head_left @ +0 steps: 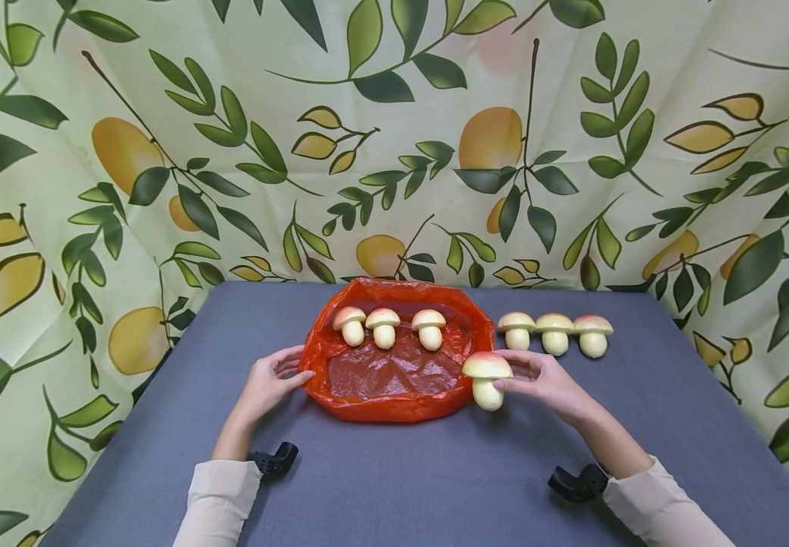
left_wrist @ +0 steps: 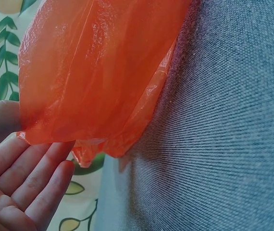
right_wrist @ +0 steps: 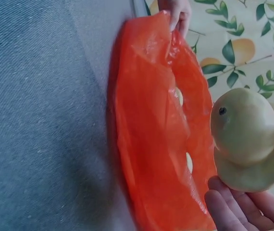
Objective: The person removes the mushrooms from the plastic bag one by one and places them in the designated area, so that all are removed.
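A red plastic bag (head_left: 394, 406) lies with its mouth spread wide on the table. My left hand (head_left: 272, 386) pinches the bag's left rim between thumb and fingers; the left wrist view shows the thumb (left_wrist: 1, 122) over the red film. Inside the bag, toward its far side, are three toy mushrooms, one of them at the right (head_left: 429, 334). My right hand (head_left: 544, 384) grips another toy mushroom (head_left: 488, 368), pale with a reddish cap, by its side. This mushroom is stem down and overlaps the bag's right rim in the head view. Its rounded stem end (right_wrist: 245, 125) faces the right wrist camera.
Three more toy mushrooms stand in a row right of the bag, the middle one (head_left: 554, 334) between its neighbours. Grey cloth covers the table (head_left: 394, 479). A leaf-and-fruit patterned curtain (head_left: 394, 197) rises behind and along both sides. Each wrist wears a black camera mount.
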The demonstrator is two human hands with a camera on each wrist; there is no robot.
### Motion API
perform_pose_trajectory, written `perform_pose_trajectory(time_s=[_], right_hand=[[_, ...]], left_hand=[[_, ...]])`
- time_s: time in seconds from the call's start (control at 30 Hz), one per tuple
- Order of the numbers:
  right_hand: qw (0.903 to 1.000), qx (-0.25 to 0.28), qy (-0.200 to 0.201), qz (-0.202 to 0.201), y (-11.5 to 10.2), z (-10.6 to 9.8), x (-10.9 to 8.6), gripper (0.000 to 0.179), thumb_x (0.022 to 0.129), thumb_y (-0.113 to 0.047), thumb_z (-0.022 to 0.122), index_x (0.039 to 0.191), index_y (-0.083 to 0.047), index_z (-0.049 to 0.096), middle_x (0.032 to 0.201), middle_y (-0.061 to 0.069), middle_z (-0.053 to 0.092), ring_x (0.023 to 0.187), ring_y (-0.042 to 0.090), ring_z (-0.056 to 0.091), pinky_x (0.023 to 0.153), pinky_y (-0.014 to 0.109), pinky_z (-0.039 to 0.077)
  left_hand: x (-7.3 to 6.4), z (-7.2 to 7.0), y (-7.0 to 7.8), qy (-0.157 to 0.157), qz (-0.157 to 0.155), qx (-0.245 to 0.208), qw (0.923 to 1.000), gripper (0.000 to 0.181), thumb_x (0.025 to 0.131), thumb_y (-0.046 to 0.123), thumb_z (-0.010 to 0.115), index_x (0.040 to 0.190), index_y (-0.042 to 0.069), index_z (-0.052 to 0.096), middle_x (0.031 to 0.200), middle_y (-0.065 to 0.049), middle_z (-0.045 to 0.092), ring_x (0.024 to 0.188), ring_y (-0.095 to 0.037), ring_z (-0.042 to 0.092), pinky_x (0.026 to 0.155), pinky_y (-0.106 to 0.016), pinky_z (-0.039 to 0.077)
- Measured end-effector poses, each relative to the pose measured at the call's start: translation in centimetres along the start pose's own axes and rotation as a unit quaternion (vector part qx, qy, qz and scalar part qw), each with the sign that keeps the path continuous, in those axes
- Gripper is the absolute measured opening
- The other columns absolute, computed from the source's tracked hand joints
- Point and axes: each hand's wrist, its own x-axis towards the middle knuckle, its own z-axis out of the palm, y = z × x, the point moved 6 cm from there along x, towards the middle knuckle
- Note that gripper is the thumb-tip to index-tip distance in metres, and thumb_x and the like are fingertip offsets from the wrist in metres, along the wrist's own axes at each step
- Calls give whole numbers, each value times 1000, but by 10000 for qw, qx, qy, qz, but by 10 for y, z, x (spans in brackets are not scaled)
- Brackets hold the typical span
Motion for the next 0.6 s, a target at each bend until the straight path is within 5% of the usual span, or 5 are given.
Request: perform_pose_trajectory(time_s=[0.13,0.6], right_hand=[[9999,94,-72,-81,7,-3,-3,54,87,-13,70,133,7,50,108,-23,66,101,-9,63,84,11,53],[9998,23,-191,-74,41,-27,-9,53,90,-10,65,135,12,46,108,-31,64,103,-15,59,82,9,50]], left_hand=[[0,-1,1,-7,4,-7,10000,48,85,3,71,128,-10,55,122,-30,63,112,-40,63,97,-40,55],[0,0,-1,-4,-34,-13,10000,49,85,3,71,129,-10,55,122,-30,63,111,-39,64,96,-39,55]])
